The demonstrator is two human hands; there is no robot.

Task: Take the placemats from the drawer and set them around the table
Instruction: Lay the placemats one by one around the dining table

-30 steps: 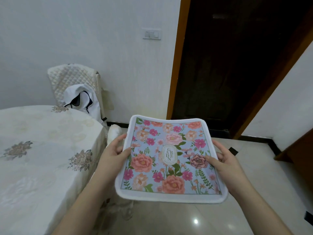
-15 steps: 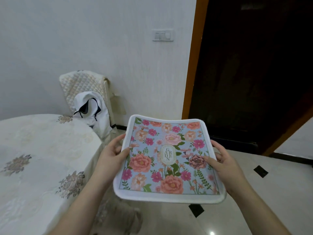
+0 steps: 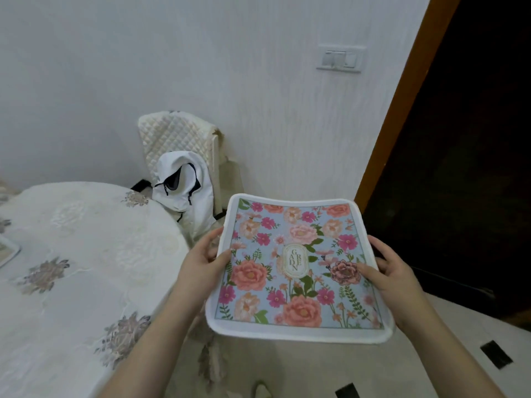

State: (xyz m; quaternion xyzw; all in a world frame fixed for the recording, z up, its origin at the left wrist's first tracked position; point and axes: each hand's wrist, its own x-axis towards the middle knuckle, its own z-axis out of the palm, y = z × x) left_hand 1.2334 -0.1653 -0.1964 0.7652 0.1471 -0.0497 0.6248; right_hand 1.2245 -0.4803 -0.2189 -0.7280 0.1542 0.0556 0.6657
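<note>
table top [image 3: 86, 239] left: open cloth | far edge: chair [image 3: 178, 139] with white bag [image 3: 184, 191]

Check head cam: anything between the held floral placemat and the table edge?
Only the left hand and its forearm, gripping the floral placemat at its left rim. Behind them hangs the tablecloth, then floor. Shown in the head view.

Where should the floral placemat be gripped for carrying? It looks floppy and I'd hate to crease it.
By its two side edges, as now: left hand and right hand pinch the placemat from opposite sides. It sags between them, so a one-sided grip would probably let it fold.
</note>
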